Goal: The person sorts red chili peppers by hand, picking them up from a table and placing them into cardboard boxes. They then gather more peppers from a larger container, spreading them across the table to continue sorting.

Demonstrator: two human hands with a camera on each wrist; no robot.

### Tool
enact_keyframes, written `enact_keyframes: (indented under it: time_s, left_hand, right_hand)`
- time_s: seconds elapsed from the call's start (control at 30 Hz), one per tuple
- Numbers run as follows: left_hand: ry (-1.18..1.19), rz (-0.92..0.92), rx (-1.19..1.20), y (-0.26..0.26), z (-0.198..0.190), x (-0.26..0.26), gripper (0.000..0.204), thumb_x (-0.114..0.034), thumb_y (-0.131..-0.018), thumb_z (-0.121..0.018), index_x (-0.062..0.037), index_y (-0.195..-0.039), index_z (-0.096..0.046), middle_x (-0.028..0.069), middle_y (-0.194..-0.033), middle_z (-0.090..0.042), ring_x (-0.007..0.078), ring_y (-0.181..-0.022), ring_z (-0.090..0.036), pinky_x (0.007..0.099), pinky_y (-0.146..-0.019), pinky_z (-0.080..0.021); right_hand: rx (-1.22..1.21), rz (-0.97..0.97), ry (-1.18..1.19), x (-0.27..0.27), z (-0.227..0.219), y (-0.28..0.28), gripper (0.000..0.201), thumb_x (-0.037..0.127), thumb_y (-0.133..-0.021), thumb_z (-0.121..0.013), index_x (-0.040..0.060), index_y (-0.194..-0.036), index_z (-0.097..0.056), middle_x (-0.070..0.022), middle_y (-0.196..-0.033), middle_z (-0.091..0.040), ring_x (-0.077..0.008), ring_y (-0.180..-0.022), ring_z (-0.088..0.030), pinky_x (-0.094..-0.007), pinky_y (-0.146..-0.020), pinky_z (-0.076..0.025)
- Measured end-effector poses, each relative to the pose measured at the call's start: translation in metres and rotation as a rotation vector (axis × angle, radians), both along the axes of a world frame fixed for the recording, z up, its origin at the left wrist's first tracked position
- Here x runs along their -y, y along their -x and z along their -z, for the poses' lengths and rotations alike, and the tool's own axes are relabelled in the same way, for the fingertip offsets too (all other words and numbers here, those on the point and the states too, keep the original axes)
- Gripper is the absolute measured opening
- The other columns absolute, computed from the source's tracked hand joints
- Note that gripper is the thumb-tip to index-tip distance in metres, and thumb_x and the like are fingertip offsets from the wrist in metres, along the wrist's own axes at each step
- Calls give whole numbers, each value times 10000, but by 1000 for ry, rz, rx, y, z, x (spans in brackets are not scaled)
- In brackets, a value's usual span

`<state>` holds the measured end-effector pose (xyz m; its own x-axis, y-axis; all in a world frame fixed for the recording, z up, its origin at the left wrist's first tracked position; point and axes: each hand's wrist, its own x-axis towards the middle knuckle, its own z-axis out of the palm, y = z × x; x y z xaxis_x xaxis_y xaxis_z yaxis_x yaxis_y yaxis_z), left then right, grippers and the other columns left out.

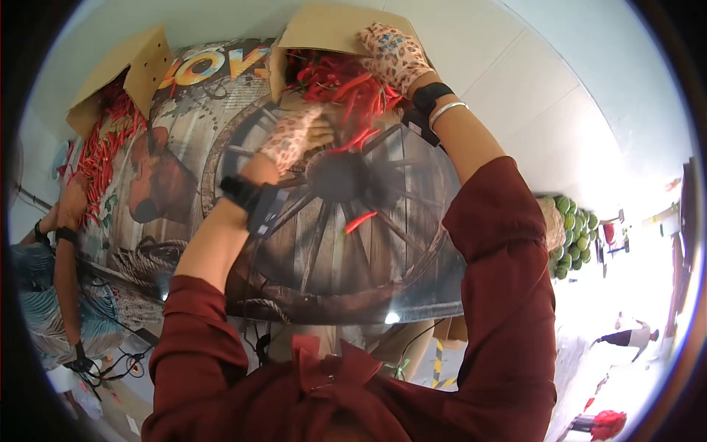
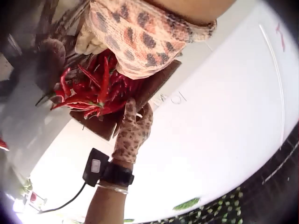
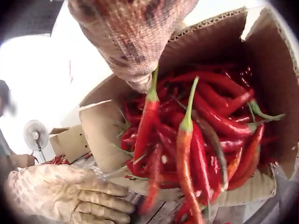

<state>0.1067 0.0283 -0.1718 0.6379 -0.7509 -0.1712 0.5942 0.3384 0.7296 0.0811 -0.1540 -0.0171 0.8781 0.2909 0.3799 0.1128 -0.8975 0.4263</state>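
Note:
A cardboard box lies tipped at the far edge of the table, its mouth facing me. Red chili peppers with green stems fill it and spill out over its lower flap. My right hand, in a leopard-print glove, grips the box's side wall; the left wrist view shows thumb and fingers at its edge. Just below the box mouth is my gloved left hand, blurred in the head view. Its fingers look straight, palm side showing, with nothing held. One chili pepper lies alone nearer me.
Another tipped box with a pile of chili peppers stands at the left, where another person's hand touches the pile. The printed table cover shows a wheel. Stacked green round fruit stand on the floor at right.

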Motion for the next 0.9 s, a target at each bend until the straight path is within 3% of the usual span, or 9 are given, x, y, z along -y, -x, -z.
enact_keyframes:
  time_s: [0.07, 0.13, 0.2, 0.27, 0.4, 0.47, 0.6, 0.7, 0.9]
  left_hand:
    - [-148, -110, 310, 13, -3, -29, 440, -251, -949, -419, 4, -1303, -361, 176, -1343, -407, 297, -1205, -456, 404, -1013, -408]
    - [-1000, -180, 2030, 29, 11, -76, 444, -143, -940, -422, -18, -1353, -316, 126, -1424, -319, 271, -1290, -359, 359, -1073, -325]
    - [-659, -131, 1683, 63, 31, -105, 460, -75, -934, -400, -50, -1381, -293, 94, -1441, -301, 247, -1329, -299, 318, -1097, -266]
    - [-833, -308, 2101, 113, 38, -131, 451, -89, -926, -441, -80, -1361, -325, 123, -1424, -322, 270, -1319, -313, 359, -1092, -276]
    - [-696, -452, 2091, 191, 40, -148, 297, -99, -870, -561, -54, -1160, -519, 147, -1291, -463, 334, -1153, -458, 445, -1011, -327]
    - [-852, -248, 1577, 220, 11, -135, 282, -98, -853, -572, -50, -1130, -555, 142, -1201, -520, 312, -1097, -479, 431, -980, -342]
    - [-744, -181, 2064, 237, 16, -125, 322, -140, -826, -593, -52, -1135, -568, 143, -1149, -542, 327, -1079, -476, 424, -985, -334]
    - [-920, -88, 1695, 256, 15, -101, 440, -269, -832, -604, -64, -1215, -536, 117, -1131, -553, 300, -1081, -471, 436, -981, -315]
    - [-852, 97, 2109, 268, 10, -78, 693, -495, -717, -673, -68, -1239, -512, 122, -1184, -523, 318, -1094, -466, 453, -956, -331]
  right_hand:
    - [6, 21, -56, -1, 3, 9, 390, 299, -825, -600, 100, -1158, -551, -118, -1166, -546, -280, -1122, -506, -388, -928, -420]
    - [11, 49, -112, 2, 4, 30, 444, 326, -814, -624, 99, -1186, -541, -121, -1192, -533, -288, -1142, -489, -389, -951, -401]
    - [135, -138, -252, 3, 4, 69, 474, 345, -812, -632, 89, -1198, -537, -124, -1212, -527, -304, -1146, -485, -392, -948, -406]
    - [56, -3, -328, 0, 1, 124, 473, 348, -820, -623, 82, -1200, -532, -128, -1207, -530, -311, -1143, -482, -393, -957, -401]
    - [359, 114, -824, 21, 31, 239, 299, 224, -851, -604, 64, -1103, -601, -115, -1031, -619, -249, -930, -604, -345, -823, -495]
    - [525, 245, -1021, 49, 58, 302, 262, 188, -901, -557, 32, -1105, -607, -89, -993, -649, -163, -806, -623, -278, -733, -514]
    - [881, 353, -1538, 70, 111, 429, 248, 154, -926, -514, -12, -1085, -606, -107, -941, -650, -152, -780, -617, -261, -681, -507]
    - [1050, 544, -1738, 75, 166, 494, 237, 164, -932, -505, 9, -1072, -617, -84, -910, -647, -148, -748, -607, -253, -668, -497]
    - [810, 739, -2066, 86, 293, 520, 216, 171, -895, -558, 28, -1043, -625, -56, -874, -642, -126, -729, -599, -253, -642, -497]
